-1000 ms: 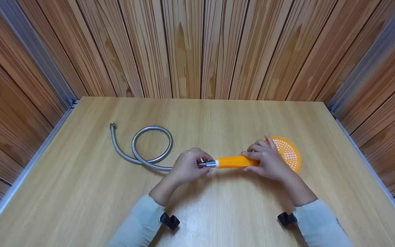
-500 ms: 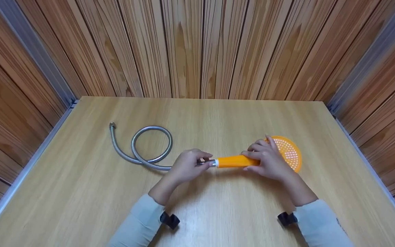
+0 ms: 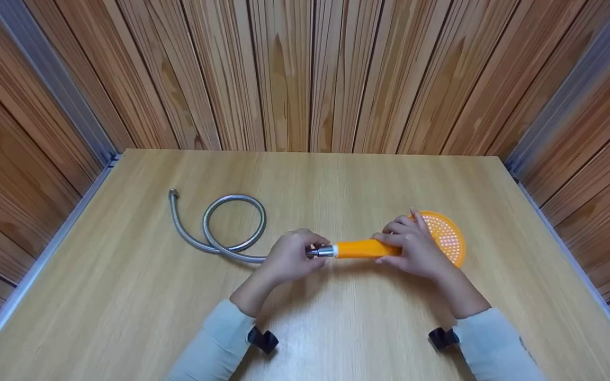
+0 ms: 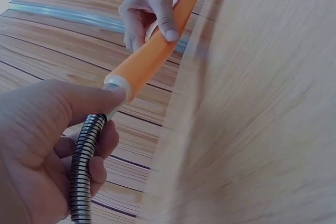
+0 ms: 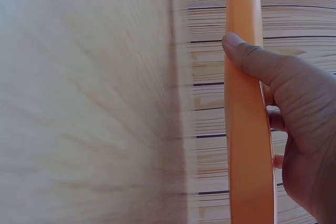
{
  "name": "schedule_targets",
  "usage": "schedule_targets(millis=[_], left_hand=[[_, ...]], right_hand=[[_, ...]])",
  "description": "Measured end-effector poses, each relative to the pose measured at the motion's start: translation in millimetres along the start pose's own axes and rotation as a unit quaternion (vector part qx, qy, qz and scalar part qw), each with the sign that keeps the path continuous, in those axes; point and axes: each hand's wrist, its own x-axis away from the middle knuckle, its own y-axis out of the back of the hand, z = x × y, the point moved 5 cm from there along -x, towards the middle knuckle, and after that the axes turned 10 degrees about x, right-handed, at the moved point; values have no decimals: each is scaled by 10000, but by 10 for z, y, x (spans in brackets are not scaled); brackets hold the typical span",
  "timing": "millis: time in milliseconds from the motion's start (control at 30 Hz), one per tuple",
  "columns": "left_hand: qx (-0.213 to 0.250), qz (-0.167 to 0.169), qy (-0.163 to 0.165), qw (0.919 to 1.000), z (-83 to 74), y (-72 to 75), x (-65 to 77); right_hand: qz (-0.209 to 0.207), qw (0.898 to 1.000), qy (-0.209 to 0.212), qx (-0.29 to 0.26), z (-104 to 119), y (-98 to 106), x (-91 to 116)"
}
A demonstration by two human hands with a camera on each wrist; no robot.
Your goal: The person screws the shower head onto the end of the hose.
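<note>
An orange shower head (image 3: pixel 360 249) lies across the middle of the head view, its round perforated face at the right. My right hand (image 3: pixel 416 248) grips it where the handle meets the face, the thumb (image 5: pixel 252 59) along its edge in the right wrist view. At the handle's white collar (image 4: pixel 118 82) sits the metal end nut (image 3: pixel 325 251) of a shower hose (image 3: pixel 235 198). My left hand (image 3: pixel 293 256) holds the hose at this nut, thumb laid over the nut and fingers curled about the ribbed hose (image 4: pixel 81 177) in the left wrist view.
Leftward over the wooden table (image 3: pixel 337 185) the hose runs in one loop, and its free end nut (image 3: pixel 173 193) lies toward the back left. Wood-plank walls (image 3: pixel 294 74) stand behind the table and along both sides.
The left thumb and fingers slid forward over the nut half a second ago and have drawn back, baring more of it now. The right hand and shower head hold nearly still.
</note>
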Motion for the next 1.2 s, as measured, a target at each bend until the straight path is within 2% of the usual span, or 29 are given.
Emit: schedule_targets(millis=[167, 267, 533, 667, 767, 1033, 1200], left_hand=[[208, 193, 347, 9990, 23, -16, 3], [208, 180, 447, 9986, 26, -23, 1], [-2, -76, 123, 9999, 1, 12, 6], [86, -21, 340, 9994, 19, 12, 12], [156, -2, 382, 9991, 21, 4, 8], [-93, -144, 12, 9999, -5, 21, 15], [98, -7, 252, 9996, 13, 20, 24]], right_hand=[[-7, 10000, 11, 8, 3, 7, -1], [-5, 10000, 6, 6, 4, 7, 0], [-8, 10000, -12, -22, 9, 5, -3], [-26, 10000, -1, -5, 5, 9, -5], [-80, 9999, 64, 23, 9, 9, -2], [-195, 9997, 165, 8, 15, -16, 8], [-145, 9998, 116, -38, 13, -10, 2]])
